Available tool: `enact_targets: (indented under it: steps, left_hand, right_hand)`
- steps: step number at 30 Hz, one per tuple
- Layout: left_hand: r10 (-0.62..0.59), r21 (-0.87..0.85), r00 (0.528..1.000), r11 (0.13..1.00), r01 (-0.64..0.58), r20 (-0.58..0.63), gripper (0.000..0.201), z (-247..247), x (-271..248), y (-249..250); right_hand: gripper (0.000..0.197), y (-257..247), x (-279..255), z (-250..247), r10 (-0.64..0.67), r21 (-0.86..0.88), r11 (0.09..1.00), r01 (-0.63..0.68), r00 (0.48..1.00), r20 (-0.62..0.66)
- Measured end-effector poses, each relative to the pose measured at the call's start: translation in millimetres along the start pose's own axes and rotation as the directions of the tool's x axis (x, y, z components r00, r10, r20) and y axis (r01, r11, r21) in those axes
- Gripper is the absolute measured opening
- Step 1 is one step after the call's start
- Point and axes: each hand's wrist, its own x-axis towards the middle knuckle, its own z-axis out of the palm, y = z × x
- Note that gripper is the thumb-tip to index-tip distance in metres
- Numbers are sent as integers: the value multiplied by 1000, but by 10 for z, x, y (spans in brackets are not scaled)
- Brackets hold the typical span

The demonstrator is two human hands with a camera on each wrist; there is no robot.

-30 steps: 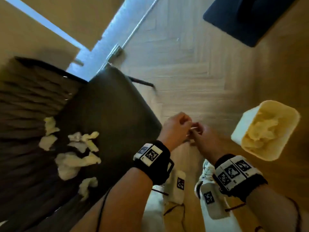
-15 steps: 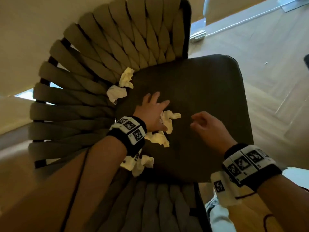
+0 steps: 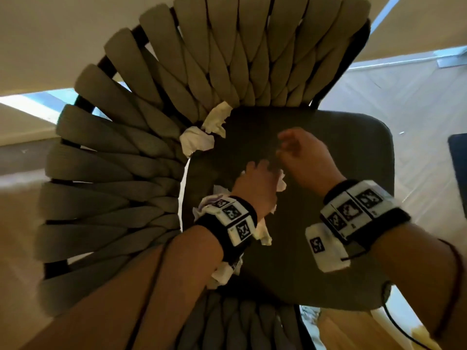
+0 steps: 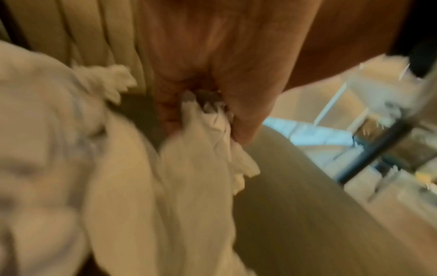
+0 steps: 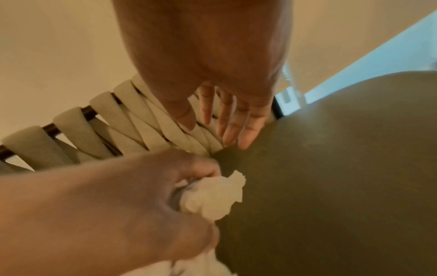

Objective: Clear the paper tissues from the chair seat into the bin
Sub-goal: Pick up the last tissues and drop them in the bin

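Note:
Several crumpled white tissues lie on the dark chair seat (image 3: 328,137). My left hand (image 3: 262,173) is over the seat's left half, fingers curled round one crumpled tissue (image 5: 212,196); the left wrist view shows that tissue (image 4: 203,130) bunched in the fist. More tissues (image 3: 262,233) lie under my left wrist, and two tissues (image 3: 197,144) sit at the back left against the woven backrest. My right hand (image 3: 285,145) hovers just right of the left one, fingers (image 5: 227,121) straight and empty. The bin does not show plainly.
The chair's woven padded backrest (image 3: 177,72) curves round the seat's back and left side. Pale wooden floor (image 3: 417,109) lies to the right, with a dark mat (image 3: 458,173) at the right edge. A wall rises behind the chair.
The view swung from the floor and bin to the chair. My left hand, flat on the tissues half a second ago, has curled round one. My right hand has moved closer to it.

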Motion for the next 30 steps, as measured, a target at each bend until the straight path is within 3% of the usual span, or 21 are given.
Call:
enact_targets:
  steps: [2,5,7,9,13,16,20,24,27,30]
  left_hand:
    - [-51,-67,997,997,47,-52,39,-193,-138,-245]
    - [-187,-203,977,965,163,-104,34,-397,-408,-672]
    - [-284,-281,955,927,249,-90,27,-485,-575,-929]
    - [-351,-335,932,892,304,-88,17,-505,-673,-1121]
    - [-423,-428,905,826,366,-41,23,-449,-725,-1320]
    - [-432,-471,901,805,360,-50,18,-387,-700,-1393]
    - [-437,-513,899,782,355,-43,17,-342,-675,-1416]
    - [-340,-494,940,814,304,17,20,-429,-753,-1348]
    - [-231,-445,967,858,256,111,34,-470,-868,-1270]
    - [-174,-356,967,905,231,185,62,-423,-972,-1119]
  right_hand:
    - [49,-251,308,204,-55,-116,991,67,993,102]
    - [84,-582,688,673,-41,-288,948,133,952,303]
    - [106,-719,836,1003,-5,-336,934,122,944,330]
    - [115,-781,896,1284,-13,-371,922,112,966,258]
    - [94,-772,956,1595,-149,-446,880,163,987,67]
    - [84,-702,1057,1651,-203,-428,874,229,973,105]
    - [66,-711,1200,1570,-147,-308,931,194,974,170]
    - [53,-711,1081,1287,-68,-207,973,107,979,191]
    - [40,-539,692,983,-143,-74,987,142,990,-9]
    - [49,-282,281,702,4,68,998,3,995,-97]
